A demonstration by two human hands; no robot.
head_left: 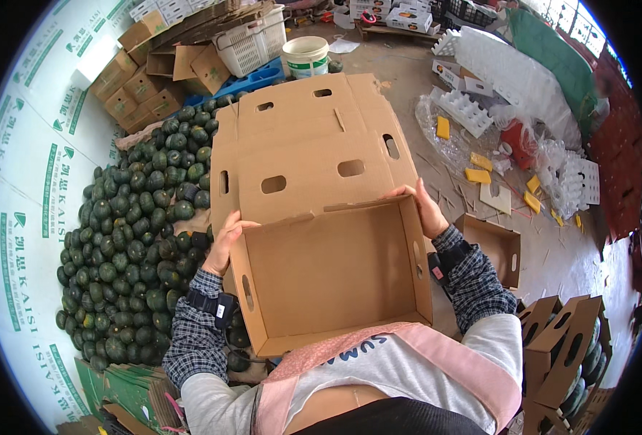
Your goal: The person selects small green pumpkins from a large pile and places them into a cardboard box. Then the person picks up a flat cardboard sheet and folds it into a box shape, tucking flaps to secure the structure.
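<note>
An empty cardboard box point(339, 272), open at the top and with hand holes in its short sides, is tilted in front of my body. At its far left corner my left hand point(224, 243) grips the wall, thumb and fingers closed on the edge. My right hand point(425, 210) is closed round the far right corner, fingers over the rim. Just beyond the box lies a stack of flat brown cardboard point(306, 156) with oval cut-outs. Whether the box rests on that stack or on anything else is hidden.
Dark green squashes point(132, 246) are heaped on the left. Brown cartons point(136, 90), a white crate point(252, 43) and a white bucket point(306, 54) stand behind. An empty box point(498, 250) and filled boxes point(571, 348) are on the right, with yellow pieces point(477, 175) and plastic film on the floor.
</note>
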